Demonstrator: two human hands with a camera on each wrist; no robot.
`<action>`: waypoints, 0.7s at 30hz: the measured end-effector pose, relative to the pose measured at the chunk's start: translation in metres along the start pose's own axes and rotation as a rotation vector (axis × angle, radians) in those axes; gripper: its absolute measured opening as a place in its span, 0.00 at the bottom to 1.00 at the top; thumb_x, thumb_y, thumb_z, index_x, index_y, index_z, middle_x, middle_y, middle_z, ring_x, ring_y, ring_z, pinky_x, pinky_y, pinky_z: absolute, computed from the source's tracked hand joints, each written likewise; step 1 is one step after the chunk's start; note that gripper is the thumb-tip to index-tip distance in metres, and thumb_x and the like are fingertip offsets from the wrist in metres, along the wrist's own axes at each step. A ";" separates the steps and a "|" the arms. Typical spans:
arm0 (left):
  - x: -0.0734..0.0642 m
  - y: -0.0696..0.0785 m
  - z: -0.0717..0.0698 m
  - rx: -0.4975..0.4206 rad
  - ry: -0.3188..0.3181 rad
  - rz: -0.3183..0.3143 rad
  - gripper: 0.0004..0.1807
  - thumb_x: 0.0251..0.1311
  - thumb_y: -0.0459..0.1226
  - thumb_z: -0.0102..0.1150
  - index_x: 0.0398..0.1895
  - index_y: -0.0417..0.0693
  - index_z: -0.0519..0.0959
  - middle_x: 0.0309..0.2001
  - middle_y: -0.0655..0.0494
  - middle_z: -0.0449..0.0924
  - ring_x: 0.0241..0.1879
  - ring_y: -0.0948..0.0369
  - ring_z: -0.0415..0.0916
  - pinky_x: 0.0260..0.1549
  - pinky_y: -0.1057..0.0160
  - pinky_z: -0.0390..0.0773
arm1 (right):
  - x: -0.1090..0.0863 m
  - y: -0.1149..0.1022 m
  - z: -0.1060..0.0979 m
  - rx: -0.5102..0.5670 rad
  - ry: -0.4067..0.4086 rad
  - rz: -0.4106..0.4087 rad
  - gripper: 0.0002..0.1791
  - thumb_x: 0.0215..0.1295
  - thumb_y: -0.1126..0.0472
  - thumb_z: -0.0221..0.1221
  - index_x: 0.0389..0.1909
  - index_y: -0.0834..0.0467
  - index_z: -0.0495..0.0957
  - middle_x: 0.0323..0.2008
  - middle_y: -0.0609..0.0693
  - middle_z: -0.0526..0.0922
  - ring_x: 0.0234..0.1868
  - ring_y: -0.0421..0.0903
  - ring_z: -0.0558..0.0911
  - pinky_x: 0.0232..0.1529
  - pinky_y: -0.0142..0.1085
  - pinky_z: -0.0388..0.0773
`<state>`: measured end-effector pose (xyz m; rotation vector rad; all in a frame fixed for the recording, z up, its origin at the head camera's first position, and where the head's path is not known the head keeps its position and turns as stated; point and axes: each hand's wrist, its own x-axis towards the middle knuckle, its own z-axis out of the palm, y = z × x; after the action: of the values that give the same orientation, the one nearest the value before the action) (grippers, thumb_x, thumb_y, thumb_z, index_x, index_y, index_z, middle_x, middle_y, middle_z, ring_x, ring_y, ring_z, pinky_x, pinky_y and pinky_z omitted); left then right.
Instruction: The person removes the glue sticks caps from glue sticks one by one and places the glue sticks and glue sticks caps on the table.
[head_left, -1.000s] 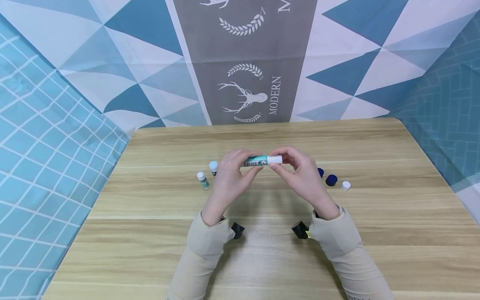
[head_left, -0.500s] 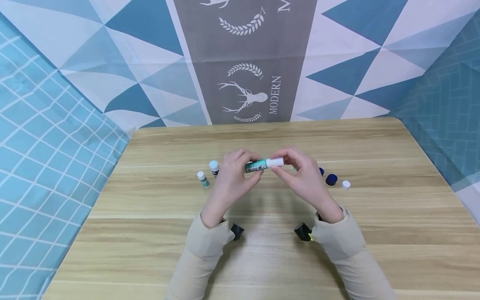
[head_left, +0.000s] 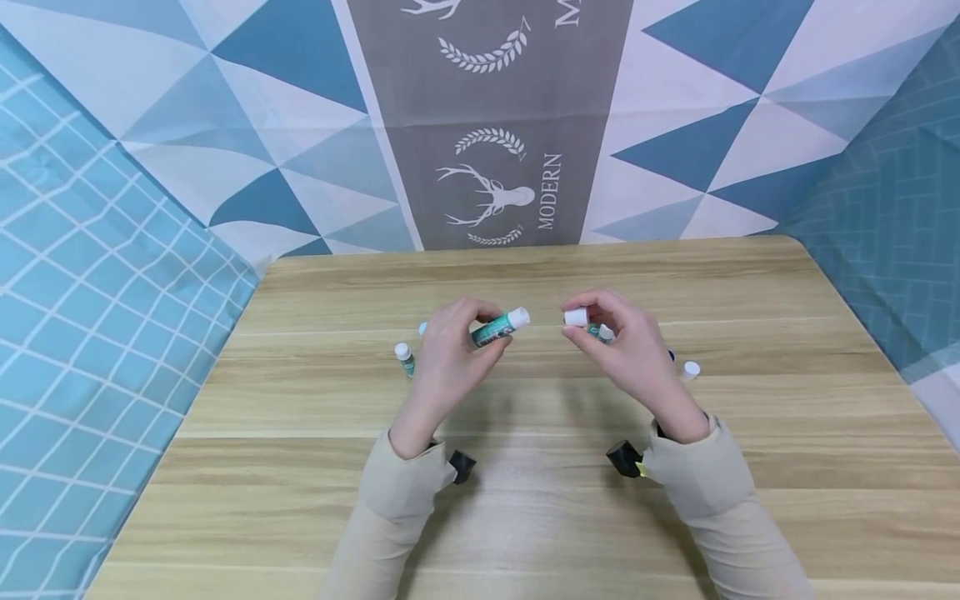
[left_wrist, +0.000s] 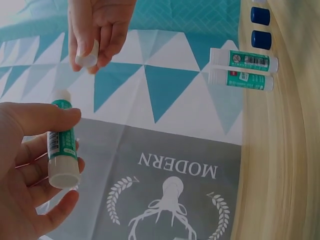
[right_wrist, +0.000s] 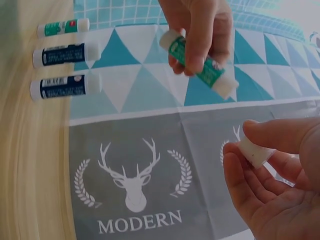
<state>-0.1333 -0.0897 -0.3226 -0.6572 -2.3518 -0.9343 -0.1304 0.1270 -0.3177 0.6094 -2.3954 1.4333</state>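
Observation:
My left hand (head_left: pixel 448 358) grips a green glue stick (head_left: pixel 493 329) by its barrel, tilted, with its white uncapped end up and to the right. Thumb and fingers of my right hand (head_left: pixel 632 357) pinch a small white cap (head_left: pixel 576 317), held apart from the stick with a gap between them. In the left wrist view the held stick's wide white base faces the camera. Beyond my right fingers, two green glue sticks (left_wrist: pixel 247 61) stand side by side on the table; the head view shows only a piece of them.
Left of my left hand stand a capped green glue stick (head_left: pixel 405 358) and two navy ones (right_wrist: pixel 62 87), mostly hidden in the head view. On the right, two navy caps (left_wrist: pixel 261 40) and a white cap (head_left: pixel 691 370) lie on the wooden table (head_left: pixel 540 517). Patterned cloth (head_left: pixel 495 125) hangs behind.
The white cap has come off the glue stick. My right hand has moved right with the cap, and my left hand has drawn slightly left with the stick, now tilted more upward.

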 end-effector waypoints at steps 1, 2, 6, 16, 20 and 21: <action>-0.001 -0.001 -0.001 0.001 0.007 -0.007 0.13 0.44 0.33 0.69 0.34 0.46 0.77 0.33 0.56 0.78 0.34 0.60 0.74 0.40 0.61 0.71 | 0.000 0.001 -0.002 -0.005 0.003 -0.001 0.13 0.55 0.65 0.62 0.42 0.59 0.77 0.40 0.49 0.80 0.35 0.37 0.76 0.44 0.33 0.76; -0.001 -0.002 -0.002 0.004 0.014 -0.014 0.14 0.43 0.34 0.70 0.34 0.46 0.77 0.33 0.55 0.78 0.33 0.60 0.74 0.38 0.62 0.71 | 0.000 0.001 -0.004 -0.009 0.005 0.001 0.13 0.54 0.65 0.62 0.43 0.59 0.78 0.40 0.49 0.80 0.35 0.37 0.75 0.43 0.30 0.75; -0.002 -0.008 -0.007 0.022 0.030 -0.047 0.16 0.41 0.37 0.71 0.35 0.44 0.78 0.30 0.53 0.75 0.29 0.59 0.71 0.30 0.64 0.69 | -0.002 0.005 -0.013 -0.036 -0.006 0.031 0.15 0.56 0.63 0.61 0.45 0.59 0.78 0.41 0.49 0.80 0.35 0.34 0.75 0.39 0.23 0.73; -0.010 -0.030 -0.028 -0.024 0.060 -0.171 0.14 0.45 0.34 0.68 0.37 0.42 0.78 0.31 0.52 0.75 0.30 0.59 0.69 0.30 0.62 0.69 | -0.011 0.027 -0.038 -0.154 0.009 0.152 0.16 0.60 0.56 0.58 0.49 0.56 0.77 0.34 0.52 0.80 0.32 0.33 0.76 0.23 0.27 0.71; -0.016 -0.040 -0.038 -0.044 0.078 -0.196 0.13 0.46 0.32 0.67 0.38 0.40 0.78 0.32 0.50 0.76 0.32 0.58 0.70 0.32 0.63 0.67 | -0.013 0.037 -0.050 -0.207 0.019 0.188 0.17 0.62 0.54 0.55 0.49 0.57 0.76 0.31 0.51 0.78 0.30 0.32 0.74 0.24 0.26 0.68; -0.017 -0.042 -0.040 -0.046 0.085 -0.196 0.13 0.46 0.31 0.67 0.38 0.40 0.78 0.31 0.50 0.76 0.31 0.58 0.71 0.32 0.63 0.67 | -0.014 0.040 -0.053 -0.211 0.019 0.194 0.18 0.63 0.53 0.54 0.50 0.58 0.75 0.30 0.52 0.77 0.30 0.32 0.74 0.23 0.26 0.68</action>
<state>-0.1341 -0.1505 -0.3282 -0.4005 -2.3557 -1.0812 -0.1366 0.1933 -0.3294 0.3187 -2.6050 1.2248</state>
